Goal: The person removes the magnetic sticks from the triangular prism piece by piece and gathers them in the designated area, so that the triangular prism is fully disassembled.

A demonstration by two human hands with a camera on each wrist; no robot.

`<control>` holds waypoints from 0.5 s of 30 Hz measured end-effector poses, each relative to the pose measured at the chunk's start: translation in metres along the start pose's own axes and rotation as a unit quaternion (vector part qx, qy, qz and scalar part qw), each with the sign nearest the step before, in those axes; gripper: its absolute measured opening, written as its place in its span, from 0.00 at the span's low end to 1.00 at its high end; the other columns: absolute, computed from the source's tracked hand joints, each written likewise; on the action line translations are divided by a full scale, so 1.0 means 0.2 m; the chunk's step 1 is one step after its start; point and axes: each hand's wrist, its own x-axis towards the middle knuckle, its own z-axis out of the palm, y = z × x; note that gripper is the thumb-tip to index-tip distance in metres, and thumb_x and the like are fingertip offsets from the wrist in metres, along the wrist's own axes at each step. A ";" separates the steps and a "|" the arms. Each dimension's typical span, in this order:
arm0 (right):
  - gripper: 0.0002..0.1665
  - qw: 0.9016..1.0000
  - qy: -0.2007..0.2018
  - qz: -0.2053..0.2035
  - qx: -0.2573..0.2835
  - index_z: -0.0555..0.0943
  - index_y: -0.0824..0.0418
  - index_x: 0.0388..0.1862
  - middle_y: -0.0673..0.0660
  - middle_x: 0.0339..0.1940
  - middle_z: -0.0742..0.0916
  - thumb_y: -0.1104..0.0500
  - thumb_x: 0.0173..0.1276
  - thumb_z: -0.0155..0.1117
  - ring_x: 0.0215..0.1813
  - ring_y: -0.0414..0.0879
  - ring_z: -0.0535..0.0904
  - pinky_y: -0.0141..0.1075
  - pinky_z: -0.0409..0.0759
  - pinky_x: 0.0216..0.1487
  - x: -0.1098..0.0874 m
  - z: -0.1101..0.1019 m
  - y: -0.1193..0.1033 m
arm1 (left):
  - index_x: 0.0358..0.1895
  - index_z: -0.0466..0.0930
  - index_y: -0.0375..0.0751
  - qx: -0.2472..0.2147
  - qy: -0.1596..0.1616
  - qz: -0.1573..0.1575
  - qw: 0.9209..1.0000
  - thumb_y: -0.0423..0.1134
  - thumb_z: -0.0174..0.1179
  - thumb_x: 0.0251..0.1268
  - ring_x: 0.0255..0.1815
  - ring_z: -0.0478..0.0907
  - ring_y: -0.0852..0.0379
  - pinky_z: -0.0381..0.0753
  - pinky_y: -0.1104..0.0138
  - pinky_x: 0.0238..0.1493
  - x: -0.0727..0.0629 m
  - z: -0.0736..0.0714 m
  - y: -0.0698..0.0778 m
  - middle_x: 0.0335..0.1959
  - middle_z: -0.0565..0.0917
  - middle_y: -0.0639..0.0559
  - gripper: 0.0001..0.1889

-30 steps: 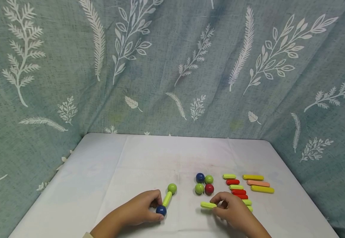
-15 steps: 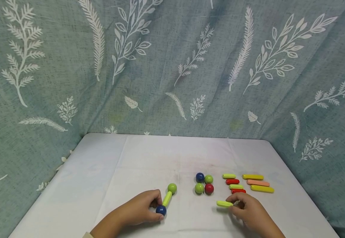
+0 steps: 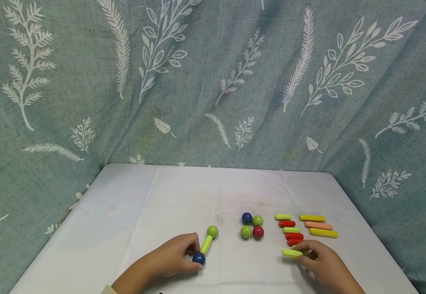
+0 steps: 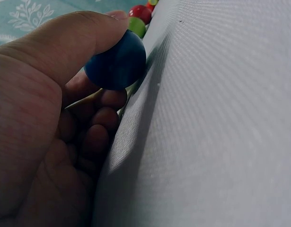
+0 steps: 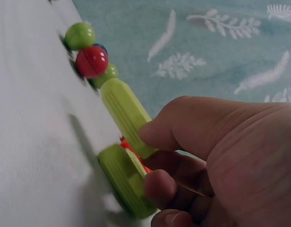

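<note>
My left hand [image 3: 172,257] pinches a blue ball [image 3: 199,259] between thumb and fingers on the white cloth. From that ball a yellow-green stick [image 3: 206,245] runs to a green ball [image 3: 212,231], the three in a line. At the right, my right hand [image 3: 323,261] pinches one end of another yellow-green stick [image 3: 290,253], held slightly above the table. The right wrist view shows this held stick [image 5: 126,116] angled away from the thumb, with a similar stick [image 5: 126,182] lying just below it, close to the fingers. The fingers partly hide the sticks beneath them.
Beyond the hands sit a loose blue ball [image 3: 247,219], two green balls [image 3: 246,232] and a red ball [image 3: 258,232], grouped together. Right of them lies a column of red and yellow-green short sticks [image 3: 287,224], then longer yellow and orange sticks [image 3: 318,226]. A patterned curtain [image 3: 198,81] surrounds the table.
My right hand has moved to the right with the yellow-green stick, from near the balls to the front of the stick column. The left hand and its blue ball stay where they were.
</note>
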 end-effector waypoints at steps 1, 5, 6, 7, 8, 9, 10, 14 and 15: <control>0.13 1.000 0.000 0.001 -0.001 0.87 0.57 0.50 0.49 0.39 0.87 0.62 0.66 0.73 0.36 0.46 0.78 0.38 0.82 0.36 0.00 -0.01 0.01 | 0.42 0.75 0.57 -0.001 -0.001 -0.001 1.000 0.55 0.78 0.56 0.43 0.77 0.67 0.79 0.69 0.49 0.00 0.00 0.00 0.41 0.80 0.65 0.20; 0.14 1.000 0.003 0.007 0.001 0.86 0.58 0.50 0.51 0.44 0.88 0.61 0.66 0.73 0.38 0.46 0.78 0.39 0.81 0.36 0.01 -0.02 0.04 | 0.42 0.75 0.58 -0.003 0.000 -0.002 1.000 0.55 0.78 0.57 0.42 0.77 0.66 0.79 0.69 0.48 0.00 0.00 0.00 0.41 0.80 0.64 0.20; 0.14 1.000 0.004 0.010 0.001 0.86 0.58 0.51 0.51 0.46 0.88 0.61 0.66 0.73 0.38 0.47 0.77 0.39 0.80 0.35 0.01 -0.02 0.05 | 0.42 0.75 0.57 -0.004 0.000 -0.003 1.000 0.54 0.78 0.57 0.42 0.77 0.65 0.79 0.69 0.48 0.00 0.00 0.00 0.41 0.80 0.64 0.20; 0.14 1.000 0.006 0.012 0.002 0.86 0.58 0.51 0.51 0.47 0.88 0.61 0.66 0.73 0.38 0.47 0.77 0.39 0.80 0.35 0.00 -0.03 0.06 | 0.42 0.75 0.57 -0.004 0.000 -0.003 1.000 0.54 0.78 0.57 0.42 0.77 0.65 0.79 0.69 0.47 0.00 0.00 0.00 0.41 0.80 0.64 0.20; 0.14 1.000 0.008 0.013 0.003 0.86 0.58 0.51 0.52 0.48 0.88 0.61 0.66 0.73 0.39 0.47 0.78 0.39 0.80 0.35 0.00 -0.03 0.06 | 0.42 0.75 0.57 -0.005 0.000 -0.003 1.000 0.54 0.78 0.57 0.42 0.77 0.65 0.79 0.69 0.47 0.00 0.00 0.00 0.40 0.80 0.64 0.20; 0.15 1.000 0.009 0.013 0.003 0.86 0.59 0.51 0.52 0.48 0.88 0.61 0.66 0.74 0.39 0.47 0.78 0.39 0.80 0.35 0.00 -0.03 0.07 | 0.42 0.75 0.57 -0.006 -0.001 -0.004 1.000 0.54 0.78 0.57 0.42 0.77 0.65 0.78 0.69 0.47 0.00 0.00 0.00 0.40 0.80 0.64 0.20; 0.15 1.000 0.009 0.014 0.003 0.86 0.59 0.51 0.52 0.48 0.88 0.61 0.66 0.74 0.39 0.47 0.78 0.39 0.80 0.35 0.00 -0.03 0.07 | 0.42 0.75 0.57 -0.007 -0.001 -0.004 1.000 0.54 0.78 0.57 0.42 0.77 0.65 0.78 0.69 0.47 0.00 0.00 0.00 0.40 0.80 0.64 0.20; 0.15 1.000 0.007 0.013 0.005 0.86 0.58 0.51 0.52 0.48 0.88 0.60 0.66 0.74 0.39 0.47 0.78 0.39 0.79 0.34 0.00 -0.04 0.09 | 0.42 0.75 0.56 -0.011 -0.003 -0.001 1.000 0.54 0.78 0.57 0.42 0.77 0.65 0.78 0.69 0.47 0.00 0.00 0.01 0.40 0.80 0.63 0.20; 0.15 1.000 0.006 0.012 0.005 0.86 0.58 0.51 0.51 0.47 0.88 0.60 0.66 0.73 0.39 0.47 0.78 0.39 0.80 0.35 0.00 -0.05 0.10 | 0.42 0.75 0.56 -0.010 -0.003 -0.001 1.000 0.54 0.78 0.57 0.42 0.77 0.65 0.78 0.69 0.47 0.00 0.00 0.01 0.40 0.80 0.64 0.20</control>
